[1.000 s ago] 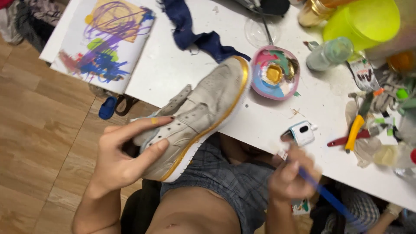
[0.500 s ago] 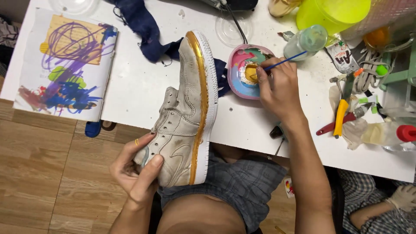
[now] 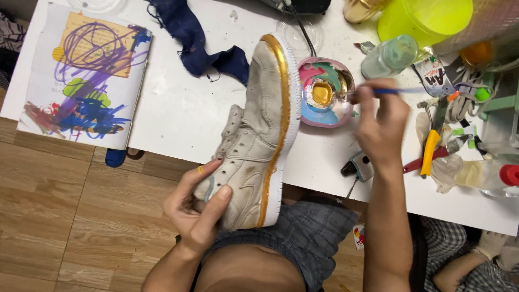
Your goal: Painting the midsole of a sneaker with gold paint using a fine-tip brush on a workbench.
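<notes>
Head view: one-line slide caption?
Left hand grips a worn white sneaker with gold-painted sole edge; right hand dips a blue-handled brush into a round paint-smeared palette.

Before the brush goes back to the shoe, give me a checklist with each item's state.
1. Left hand grips the shoe at its heel end: ok.
2. Right hand holds the paintbrush: ok.
3. Brush tip at the gold paint in the palette dish: ok.
4. Gold band along the sole edge faces up: ok.
5. Paint load on the bristles: cannot tell.
6. Dark blue rag off the shoe's gold band: ok.
</notes>
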